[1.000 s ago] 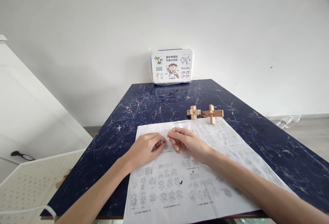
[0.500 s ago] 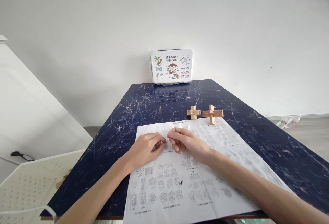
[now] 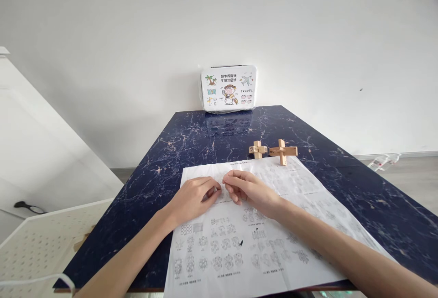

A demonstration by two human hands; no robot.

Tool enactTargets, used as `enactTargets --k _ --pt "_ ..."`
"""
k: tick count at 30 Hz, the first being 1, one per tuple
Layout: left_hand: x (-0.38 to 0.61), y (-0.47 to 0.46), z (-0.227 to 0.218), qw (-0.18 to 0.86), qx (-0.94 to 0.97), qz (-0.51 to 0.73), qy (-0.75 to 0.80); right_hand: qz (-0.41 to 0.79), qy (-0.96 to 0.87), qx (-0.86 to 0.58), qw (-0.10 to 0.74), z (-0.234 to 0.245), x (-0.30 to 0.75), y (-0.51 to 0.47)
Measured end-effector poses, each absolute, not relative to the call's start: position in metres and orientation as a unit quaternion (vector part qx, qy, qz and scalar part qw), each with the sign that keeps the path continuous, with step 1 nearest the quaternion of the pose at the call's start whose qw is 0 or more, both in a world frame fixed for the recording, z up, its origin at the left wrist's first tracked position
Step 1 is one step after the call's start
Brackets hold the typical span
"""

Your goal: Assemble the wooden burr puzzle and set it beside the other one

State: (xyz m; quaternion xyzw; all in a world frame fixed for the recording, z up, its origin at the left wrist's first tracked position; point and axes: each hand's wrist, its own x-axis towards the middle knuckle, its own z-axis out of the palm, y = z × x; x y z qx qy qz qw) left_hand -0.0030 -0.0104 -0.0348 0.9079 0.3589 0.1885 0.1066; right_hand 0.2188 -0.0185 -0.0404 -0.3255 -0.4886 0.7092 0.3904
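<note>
A large white sheet [image 3: 236, 284] printed with small line drawings lies over the near part of the table. My left hand [image 3: 198, 195] rests on its upper middle, fingers curled in towards the thumb, and nothing shows in it. Close by on the right, my right hand [image 3: 251, 189] is curled too, thumb tip against the index finger, with nothing visible held. A narrow gap parts the two sets of fingertips. Beyond the sheet's top edge stands a small wooden cross-shaped puzzle [image 3: 258, 150]. Beside it, a larger wooden cross puzzle [image 3: 282, 151] overlaps the paper's edge.
A white case [image 3: 228, 89] with cartoon prints leans on the wall at the far end of the dark blue marbled table [image 3: 164, 152]. To the left is a white perforated surface [image 3: 44, 238]. Clear plastic bottles [image 3: 383, 161] lie on the floor at right.
</note>
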Motion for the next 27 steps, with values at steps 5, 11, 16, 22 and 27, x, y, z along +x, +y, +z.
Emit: enactTargets --k 5,11,16,22,27 --pt "-0.0027 -0.0106 -0.0340 0.103 0.908 0.194 0.356 0.707 -0.491 -0.327 0.390 -0.0392 0.2185 -0.0184" --pt "-0.0029 -0.0108 -0.0338 0.102 0.909 0.196 0.355 0.708 -0.485 -0.329 0.394 -0.0390 0.2179 -0.0189" --pt "-0.0034 -0.0105 -0.0350 0.106 0.908 0.193 0.357 0.707 -0.488 -0.330 0.392 -0.0394 0.2186 -0.0190" --pt "-0.0026 -0.0105 -0.0343 0.102 0.908 0.195 0.356 0.707 -0.491 -0.332 0.387 -0.0371 0.2191 -0.0198" --pt "-0.0023 -0.0111 -0.0335 0.099 0.909 0.194 0.354 0.708 -0.487 -0.331 0.389 -0.0370 0.2190 -0.0189"
